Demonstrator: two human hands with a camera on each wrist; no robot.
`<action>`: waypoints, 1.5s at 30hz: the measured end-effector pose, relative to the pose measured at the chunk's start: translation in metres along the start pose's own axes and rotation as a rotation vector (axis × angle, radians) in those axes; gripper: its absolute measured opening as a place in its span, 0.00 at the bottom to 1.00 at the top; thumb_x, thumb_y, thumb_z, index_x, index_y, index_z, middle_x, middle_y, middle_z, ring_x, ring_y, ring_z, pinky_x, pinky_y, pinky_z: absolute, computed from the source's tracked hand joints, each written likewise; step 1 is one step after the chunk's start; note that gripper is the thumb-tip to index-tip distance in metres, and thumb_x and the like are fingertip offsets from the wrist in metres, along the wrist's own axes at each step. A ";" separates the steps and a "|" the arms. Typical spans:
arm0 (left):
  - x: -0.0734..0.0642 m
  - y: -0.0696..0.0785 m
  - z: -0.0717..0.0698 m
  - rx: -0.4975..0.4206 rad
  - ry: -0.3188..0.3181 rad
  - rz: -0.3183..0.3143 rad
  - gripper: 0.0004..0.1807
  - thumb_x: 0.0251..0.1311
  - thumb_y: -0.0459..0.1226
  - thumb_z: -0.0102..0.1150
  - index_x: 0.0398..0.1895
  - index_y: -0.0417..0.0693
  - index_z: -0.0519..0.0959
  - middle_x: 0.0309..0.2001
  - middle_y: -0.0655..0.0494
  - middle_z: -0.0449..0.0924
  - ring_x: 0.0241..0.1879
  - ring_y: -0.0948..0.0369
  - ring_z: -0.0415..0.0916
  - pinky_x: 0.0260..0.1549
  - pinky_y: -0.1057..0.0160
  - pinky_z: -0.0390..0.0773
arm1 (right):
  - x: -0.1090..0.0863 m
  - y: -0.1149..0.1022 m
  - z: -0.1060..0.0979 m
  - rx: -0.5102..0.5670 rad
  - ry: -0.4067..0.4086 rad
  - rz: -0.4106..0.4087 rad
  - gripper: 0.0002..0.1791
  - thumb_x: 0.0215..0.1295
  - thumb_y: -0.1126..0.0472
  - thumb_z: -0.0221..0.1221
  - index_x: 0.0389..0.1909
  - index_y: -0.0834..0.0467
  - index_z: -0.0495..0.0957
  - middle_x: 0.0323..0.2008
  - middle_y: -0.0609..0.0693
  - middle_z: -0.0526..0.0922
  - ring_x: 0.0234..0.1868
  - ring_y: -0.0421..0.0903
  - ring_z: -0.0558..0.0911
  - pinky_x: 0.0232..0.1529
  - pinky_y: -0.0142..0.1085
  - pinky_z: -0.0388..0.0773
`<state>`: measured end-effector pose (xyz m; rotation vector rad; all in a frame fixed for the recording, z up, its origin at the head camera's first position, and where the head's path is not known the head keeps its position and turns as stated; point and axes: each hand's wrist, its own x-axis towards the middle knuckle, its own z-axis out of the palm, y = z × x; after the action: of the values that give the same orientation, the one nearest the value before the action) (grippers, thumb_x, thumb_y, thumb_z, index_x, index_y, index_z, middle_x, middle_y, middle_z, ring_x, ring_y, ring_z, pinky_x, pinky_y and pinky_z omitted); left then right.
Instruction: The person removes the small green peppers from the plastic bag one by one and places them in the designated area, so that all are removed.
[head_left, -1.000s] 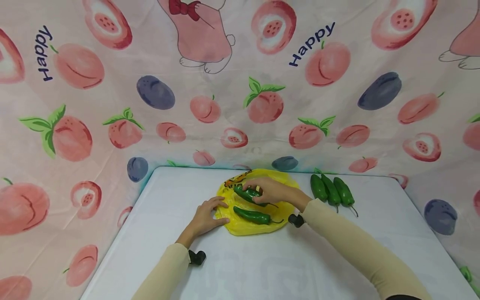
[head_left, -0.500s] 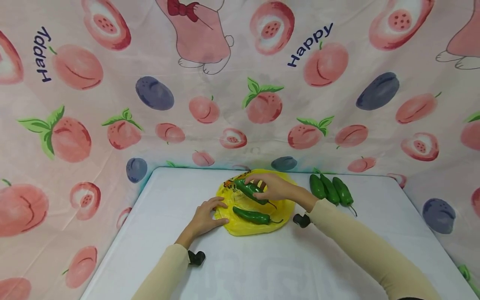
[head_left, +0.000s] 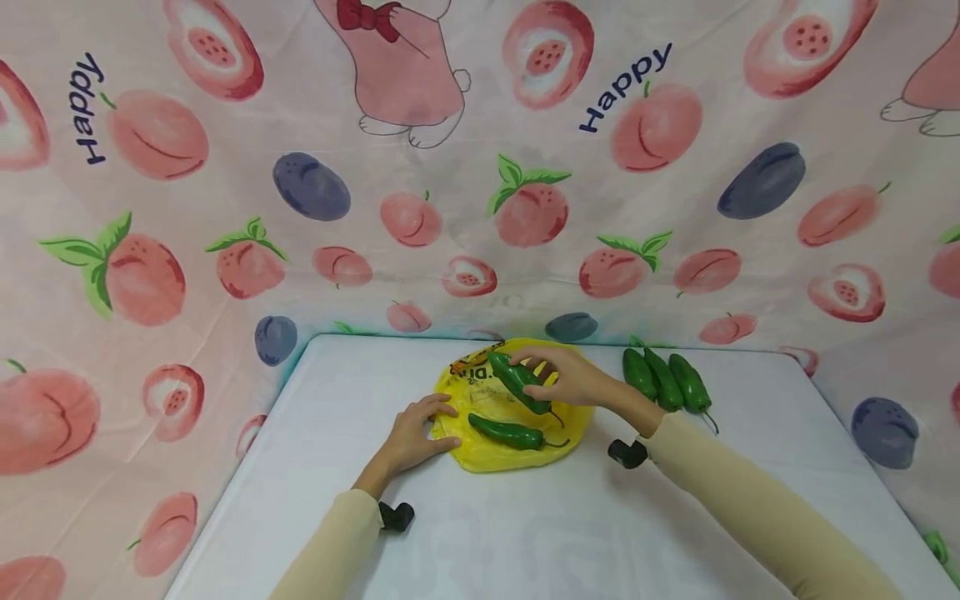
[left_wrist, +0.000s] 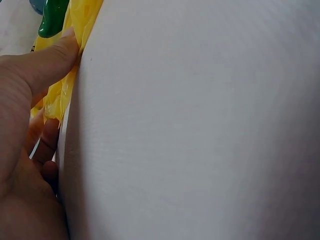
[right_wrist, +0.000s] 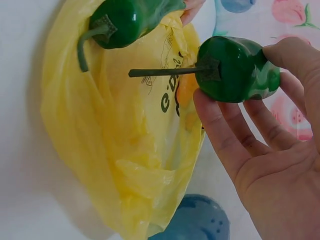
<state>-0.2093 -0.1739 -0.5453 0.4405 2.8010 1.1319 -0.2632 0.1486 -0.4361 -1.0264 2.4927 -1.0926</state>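
Observation:
My right hand [head_left: 568, 374] pinches a green chili pepper [head_left: 519, 382] between thumb and fingers, above a yellow plastic bag [head_left: 457, 455]. In the right wrist view this pepper [right_wrist: 232, 70] has its stem pointing left, the fingertips along its underside. A second green pepper [head_left: 506, 431] lies on the bag's near part, stem to the right. My left hand [head_left: 411, 433] rests at the bag's left edge, fingers and thumb spread. The left wrist view has its thumb [left_wrist: 55, 60] lying on the yellow plastic, with other fingers partly hidden behind it.
Three more green peppers [head_left: 663, 379] lie side by side on the white table [head_left: 480, 533], right of the bag. A cloth [head_left: 465, 208] printed with peaches and plums hangs behind the table and at its sides. Dark printing shows on the bag's far part.
My right hand has lifted the pepper off the bag and shifted it a little to the right, tilting it more steeply. The left hand and the second pepper have stayed in place.

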 end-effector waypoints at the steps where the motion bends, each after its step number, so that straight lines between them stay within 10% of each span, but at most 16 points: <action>1: 0.000 0.000 0.000 0.002 0.000 0.001 0.21 0.57 0.49 0.76 0.53 0.62 0.82 0.73 0.56 0.69 0.65 0.51 0.70 0.69 0.37 0.56 | -0.002 0.001 0.000 0.003 0.005 0.001 0.25 0.67 0.61 0.68 0.65 0.49 0.76 0.58 0.52 0.81 0.53 0.52 0.82 0.52 0.48 0.83; 45: -0.001 0.003 -0.002 0.021 -0.005 0.017 0.23 0.58 0.48 0.76 0.56 0.58 0.82 0.73 0.56 0.69 0.62 0.52 0.71 0.68 0.40 0.59 | -0.128 0.052 -0.010 0.076 0.233 0.119 0.25 0.66 0.60 0.70 0.63 0.53 0.76 0.55 0.55 0.82 0.46 0.53 0.84 0.43 0.39 0.84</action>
<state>-0.2084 -0.1737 -0.5417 0.4696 2.8134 1.1037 -0.2011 0.2665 -0.4740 -0.7573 2.6265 -1.3258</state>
